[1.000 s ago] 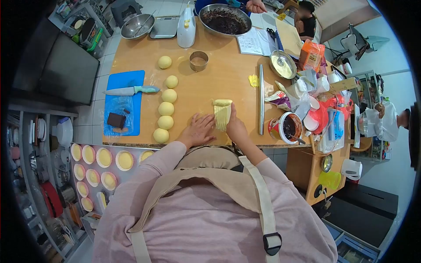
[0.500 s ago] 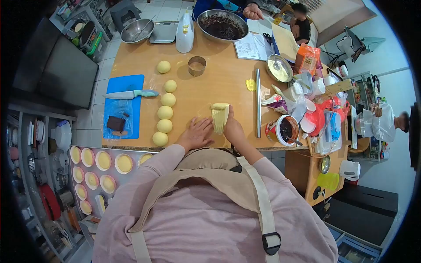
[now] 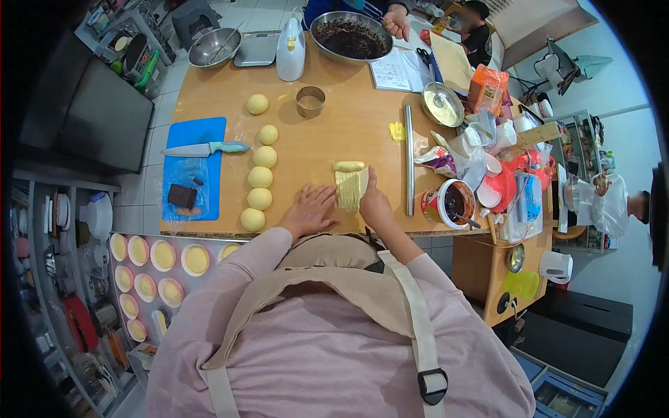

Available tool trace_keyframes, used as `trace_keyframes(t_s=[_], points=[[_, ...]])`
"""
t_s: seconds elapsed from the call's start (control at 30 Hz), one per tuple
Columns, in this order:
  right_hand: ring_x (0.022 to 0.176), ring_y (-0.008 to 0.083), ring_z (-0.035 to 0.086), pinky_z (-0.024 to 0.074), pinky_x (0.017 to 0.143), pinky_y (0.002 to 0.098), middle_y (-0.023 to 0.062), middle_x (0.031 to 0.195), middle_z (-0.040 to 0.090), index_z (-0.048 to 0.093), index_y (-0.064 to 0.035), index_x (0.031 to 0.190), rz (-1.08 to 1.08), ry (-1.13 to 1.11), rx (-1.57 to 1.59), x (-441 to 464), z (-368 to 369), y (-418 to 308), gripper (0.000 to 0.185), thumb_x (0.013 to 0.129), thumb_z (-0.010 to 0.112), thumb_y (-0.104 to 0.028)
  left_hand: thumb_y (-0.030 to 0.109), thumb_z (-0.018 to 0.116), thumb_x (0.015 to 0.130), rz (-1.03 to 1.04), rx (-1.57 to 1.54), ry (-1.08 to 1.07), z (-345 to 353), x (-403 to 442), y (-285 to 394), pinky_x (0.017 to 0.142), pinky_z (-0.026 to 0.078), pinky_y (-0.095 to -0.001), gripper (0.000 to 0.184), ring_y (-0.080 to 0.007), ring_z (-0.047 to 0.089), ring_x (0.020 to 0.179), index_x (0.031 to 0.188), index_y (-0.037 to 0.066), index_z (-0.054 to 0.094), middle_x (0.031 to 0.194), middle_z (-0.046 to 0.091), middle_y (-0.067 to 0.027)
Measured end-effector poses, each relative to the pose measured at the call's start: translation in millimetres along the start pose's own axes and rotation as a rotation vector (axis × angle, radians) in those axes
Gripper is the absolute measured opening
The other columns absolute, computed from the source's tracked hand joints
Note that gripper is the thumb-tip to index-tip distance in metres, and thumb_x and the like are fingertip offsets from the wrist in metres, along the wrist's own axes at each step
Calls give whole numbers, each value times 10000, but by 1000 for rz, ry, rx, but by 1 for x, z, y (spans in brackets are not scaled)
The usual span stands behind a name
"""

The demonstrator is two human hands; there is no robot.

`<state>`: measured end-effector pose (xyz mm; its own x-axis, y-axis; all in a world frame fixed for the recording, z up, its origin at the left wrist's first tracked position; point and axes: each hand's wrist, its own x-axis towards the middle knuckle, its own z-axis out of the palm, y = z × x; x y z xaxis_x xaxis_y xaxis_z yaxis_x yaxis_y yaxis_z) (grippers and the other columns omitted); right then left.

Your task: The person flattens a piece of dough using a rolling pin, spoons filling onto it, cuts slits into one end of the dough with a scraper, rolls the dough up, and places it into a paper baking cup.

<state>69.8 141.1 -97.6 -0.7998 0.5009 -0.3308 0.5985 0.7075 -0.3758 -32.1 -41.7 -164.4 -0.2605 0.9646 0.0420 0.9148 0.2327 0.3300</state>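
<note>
A piece of yellow dough lies in front of me: a rolled end (image 3: 349, 166) at its far side and a flat part cut into thin strips (image 3: 347, 189) nearer me. My right hand (image 3: 377, 209) is closed on a pale dough scraper (image 3: 364, 182) at the dough's right edge; its grip is partly hidden. Left of the strips, my left hand (image 3: 311, 211) rests flat on the table with fingers stretched out, close to the dough. Several round dough balls (image 3: 262, 176) form a column further left.
A knife (image 3: 198, 150) and dark block (image 3: 182, 196) lie on a blue board (image 3: 209, 132). Right are a metal tube (image 3: 409, 160) and a tub (image 3: 458, 202). A ring cutter (image 3: 310, 102) stands ahead; another person's hand (image 3: 396, 22) is near a bowl (image 3: 352, 38).
The scraper has shifted slightly right from over the strips, showing more of them and the rolled end. My left hand stays in place. The co-worker's hand across the table moved slightly.
</note>
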Motion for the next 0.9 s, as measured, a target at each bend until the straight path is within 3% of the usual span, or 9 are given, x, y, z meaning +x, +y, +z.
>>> trace_keyframes(t_s=[0.27,0.37,0.57,0.77,0.9], points=[[815,426,667,522,710,507,285,897,659,-85,20,1504,-1,-7,-35,6,14,2,927,829,550,-11,610,481,892,10,-37,17,-3,0,0,1152,150,-541,756,-239,304,1410,1422,79,394,1494,371,-103],[759,461,652,512,672,527,300,852,654,-79,-22,1512,-59,7,-50,15,15,1,895,853,525,-45,614,478,894,-1,-4,-3,-2,1,0,1151,150,-540,762,-240,309,1407,1426,76,391,1487,380,-108],[802,425,661,525,703,488,303,939,649,-75,9,1512,-68,25,22,5,15,6,914,827,531,2,622,467,896,3,-40,9,-5,0,0,1154,142,-532,768,-234,310,1409,1432,77,388,1489,383,-109],[800,437,659,517,709,501,299,879,652,-59,-9,1514,-39,5,-42,14,16,11,881,848,517,-34,614,477,893,1,5,-1,0,0,0,1156,142,-530,760,-230,307,1412,1434,88,387,1506,366,-103],[732,450,644,500,651,526,291,795,645,-50,-23,1510,-23,113,66,7,-8,8,872,852,521,-41,611,473,895,-15,-17,-12,-1,0,-1,1163,127,-526,761,-232,299,1417,1445,95,372,1516,349,-102]])
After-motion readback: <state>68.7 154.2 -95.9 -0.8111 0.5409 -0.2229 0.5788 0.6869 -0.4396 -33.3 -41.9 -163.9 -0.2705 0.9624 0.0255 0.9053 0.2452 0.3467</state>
